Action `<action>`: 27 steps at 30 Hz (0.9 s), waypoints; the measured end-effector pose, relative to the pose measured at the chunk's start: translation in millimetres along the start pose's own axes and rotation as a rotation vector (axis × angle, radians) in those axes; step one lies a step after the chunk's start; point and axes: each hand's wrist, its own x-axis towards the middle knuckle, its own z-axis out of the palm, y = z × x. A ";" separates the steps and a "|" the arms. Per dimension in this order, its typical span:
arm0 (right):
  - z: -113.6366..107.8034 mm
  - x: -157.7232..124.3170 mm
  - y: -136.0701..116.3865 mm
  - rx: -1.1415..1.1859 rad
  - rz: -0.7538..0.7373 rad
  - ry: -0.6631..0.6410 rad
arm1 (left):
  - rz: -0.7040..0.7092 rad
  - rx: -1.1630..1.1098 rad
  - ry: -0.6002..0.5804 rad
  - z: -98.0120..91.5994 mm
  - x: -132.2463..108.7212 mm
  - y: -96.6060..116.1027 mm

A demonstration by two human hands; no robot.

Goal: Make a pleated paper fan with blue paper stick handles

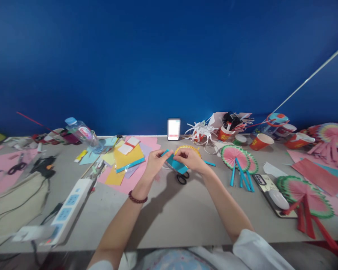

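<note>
Between my two hands is a piece of blue paper (177, 165), tilted above the table. My left hand (157, 162) pinches its upper left corner, with a dark bead bracelet on that wrist. On the right side, my right hand (188, 157) has its fingers closed on the paper's upper edge. Black-handled scissors (181, 179) lie just below the paper, their blades hidden. Partly behind my right hand is a yellow pleated paper piece (195, 149), and a blue strip (210, 164) sticks out to its right.
Left of my hands are pink and yellow papers (119, 178), a power strip (73, 210) and a leaning bottle (84, 133). A phone (174, 129) stands behind. Rightwards are watermelon-like fans (233, 157), red cups (261, 141) and a mouse (278, 199).
</note>
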 end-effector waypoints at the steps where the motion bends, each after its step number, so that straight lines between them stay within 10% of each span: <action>1: 0.4 -0.2 -0.6 -0.003 -0.004 0.003 | 0.009 -0.021 0.013 0.5 0.2 -0.1; 21: 8.2 0.3 -1.6 -0.018 -0.013 0.021 | 0.044 -0.128 0.192 5.5 2.7 -10.8; 27: 7.3 -2.8 -5.9 0.021 -0.032 -0.074 | -0.040 -0.155 0.074 2.2 3.3 -8.1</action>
